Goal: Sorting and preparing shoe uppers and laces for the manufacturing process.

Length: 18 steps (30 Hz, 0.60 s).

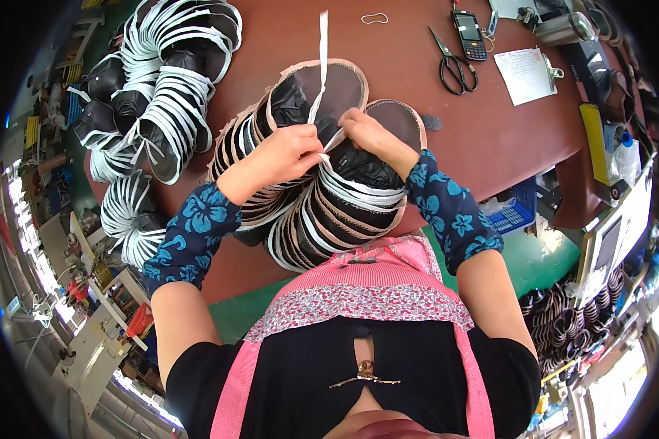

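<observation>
Two curved stacks of nested black shoe uppers, a left stack and a right stack, lie side by side at the near edge of the table. Their edges are beige and white. A white fabric strip rises between the stacks, its free end pointing away from me. My left hand is closed, fingertips pinching the strip where it meets the stacks. Just to the right, my right hand pinches another part of the strip above the right stack. Both forearms wear dark blue flowered sleeves.
More bundled shoe uppers with white edges lie at the table's left. Scissors, a handheld scanner, a clipboard with paper and a loop of string lie on the reddish table. A blue crate stands beyond its right edge.
</observation>
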{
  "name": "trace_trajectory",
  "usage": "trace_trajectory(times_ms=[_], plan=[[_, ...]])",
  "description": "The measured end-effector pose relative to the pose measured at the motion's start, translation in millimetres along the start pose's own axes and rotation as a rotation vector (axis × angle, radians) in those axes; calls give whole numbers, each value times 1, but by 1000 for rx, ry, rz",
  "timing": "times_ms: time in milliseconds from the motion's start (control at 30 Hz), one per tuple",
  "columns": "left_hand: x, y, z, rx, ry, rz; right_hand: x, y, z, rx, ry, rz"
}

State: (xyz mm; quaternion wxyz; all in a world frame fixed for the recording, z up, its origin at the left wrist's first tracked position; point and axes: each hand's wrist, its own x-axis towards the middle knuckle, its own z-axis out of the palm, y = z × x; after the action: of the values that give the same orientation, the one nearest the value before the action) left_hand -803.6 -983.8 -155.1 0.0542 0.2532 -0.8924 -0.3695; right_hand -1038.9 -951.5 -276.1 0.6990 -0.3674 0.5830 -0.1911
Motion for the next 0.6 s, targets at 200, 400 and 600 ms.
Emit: trace_trajectory(times_ms=[200, 400, 600], plan=[[25, -18, -17, -870, -745, -578, -103, -44, 0, -634, 432, -1225], [22, -35, -10, -1094, -548, -650, -102, -43, 33, -883, 224, -1197], [24, -41, -25, -918, -560, -482, -92, -44, 36, -761, 127, -1221]])
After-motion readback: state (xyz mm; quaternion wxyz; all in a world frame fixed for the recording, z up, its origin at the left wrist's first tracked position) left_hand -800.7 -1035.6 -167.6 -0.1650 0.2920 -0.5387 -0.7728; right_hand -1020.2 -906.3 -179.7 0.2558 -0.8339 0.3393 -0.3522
